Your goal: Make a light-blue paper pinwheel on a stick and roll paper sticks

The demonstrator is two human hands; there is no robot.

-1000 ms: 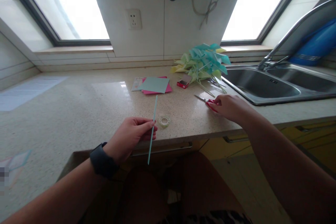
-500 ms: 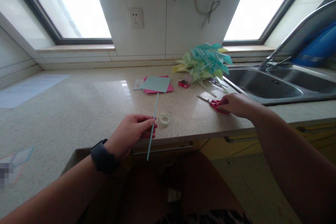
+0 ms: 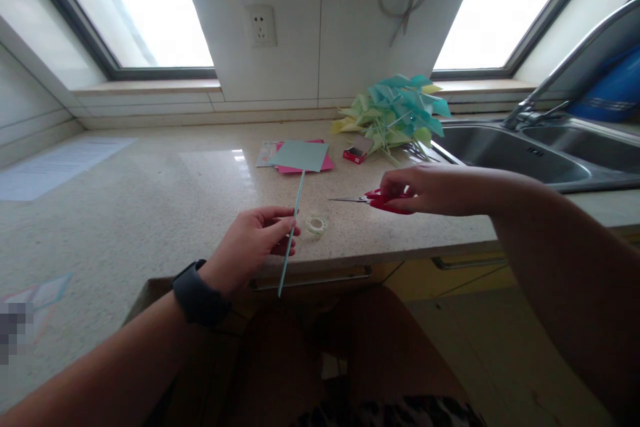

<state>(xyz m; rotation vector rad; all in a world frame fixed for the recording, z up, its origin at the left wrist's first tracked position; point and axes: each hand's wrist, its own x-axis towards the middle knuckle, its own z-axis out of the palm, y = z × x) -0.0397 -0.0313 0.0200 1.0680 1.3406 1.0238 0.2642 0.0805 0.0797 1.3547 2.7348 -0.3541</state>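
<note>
Between thumb and fingers, my left hand [image 3: 257,235] holds a thin pale-blue paper stick [image 3: 287,259] near its middle, tilted, over the counter's front edge. My right hand [image 3: 415,188] grips red-handled scissors [image 3: 376,199], their blades together and pointing left. A roll of clear tape [image 3: 316,225] lies on the counter just right of my left hand. Behind the stick's upper end is a stack of square paper, a light blue-green sheet [image 3: 300,155] on top of pink ones [image 3: 327,163].
Blue and yellow-green paper pinwheels [image 3: 400,110] on sticks are heaped at the back, beside a small red box [image 3: 355,152]. A steel sink [image 3: 500,147] with a faucet [image 3: 530,103] is at right. Printed sheets [image 3: 60,163] lie at left on the speckled counter [image 3: 165,207].
My right hand has lifted the scissors from the counter and carried them left toward the stick. The left hand still holds the stick in about the same place.
</note>
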